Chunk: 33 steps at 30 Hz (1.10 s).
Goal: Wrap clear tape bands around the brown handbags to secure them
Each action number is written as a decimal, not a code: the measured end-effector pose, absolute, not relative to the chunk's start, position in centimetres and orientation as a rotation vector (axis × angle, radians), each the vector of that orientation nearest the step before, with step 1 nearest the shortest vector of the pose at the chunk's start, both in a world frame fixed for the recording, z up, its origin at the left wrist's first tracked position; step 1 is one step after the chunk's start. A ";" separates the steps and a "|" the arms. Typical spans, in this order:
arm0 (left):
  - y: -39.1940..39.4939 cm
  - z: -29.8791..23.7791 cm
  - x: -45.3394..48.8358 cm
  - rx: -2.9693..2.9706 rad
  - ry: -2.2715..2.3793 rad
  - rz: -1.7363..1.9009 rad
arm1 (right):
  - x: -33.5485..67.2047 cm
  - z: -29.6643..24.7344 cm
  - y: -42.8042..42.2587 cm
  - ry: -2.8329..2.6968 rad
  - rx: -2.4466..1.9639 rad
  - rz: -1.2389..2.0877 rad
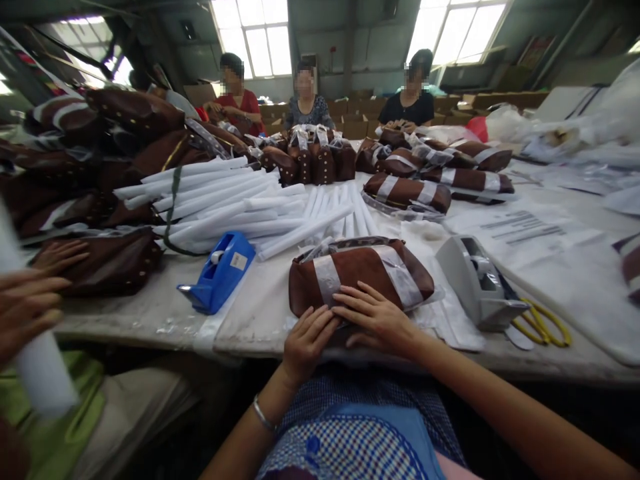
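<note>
A brown handbag (354,267) lies on its side in front of me, with pale wrapping bands around it and clear plastic along its top and right end. My right hand (377,319) rests on its near side, fingers stretched out and spread over the leather. Beside it, my left hand (310,337) touches the bag's lower front edge with fingers extended close together; its thumb is hidden. A grey tape dispenser (477,283) stands just right of the bag, and yellow-handled scissors (543,323) lie past it.
Left are a blue tape dispenser (220,270) and a pile of white paper rolls (225,200). A co-worker's hand (63,257) presses on another brown bag (113,267). Wrapped bags (407,193) line the table's far side, where several people sit. Printed sheets (520,223) lie right.
</note>
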<state>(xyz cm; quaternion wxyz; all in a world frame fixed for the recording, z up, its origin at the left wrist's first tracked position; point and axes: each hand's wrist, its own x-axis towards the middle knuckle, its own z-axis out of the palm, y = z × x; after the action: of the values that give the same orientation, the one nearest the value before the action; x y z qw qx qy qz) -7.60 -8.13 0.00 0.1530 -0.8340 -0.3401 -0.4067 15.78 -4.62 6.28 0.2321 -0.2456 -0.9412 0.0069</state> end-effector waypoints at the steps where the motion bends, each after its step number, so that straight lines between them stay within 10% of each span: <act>1: -8.1 0.0 -7.6 -2.380 -0.978 -1.171 | 16.0 5.9 -5.1 -2.580 -0.645 -0.028; 33: -8.1 0.7 -7.6 -2.391 -1.073 -1.212 | 15.3 5.9 -7.4 -2.291 -0.646 0.077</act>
<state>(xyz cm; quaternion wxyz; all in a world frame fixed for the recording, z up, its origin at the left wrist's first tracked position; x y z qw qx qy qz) -7.57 -8.09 0.75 0.1268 -0.8213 -0.3686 -0.4165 15.28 -7.35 5.91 0.3711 -0.2518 -0.8933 0.0302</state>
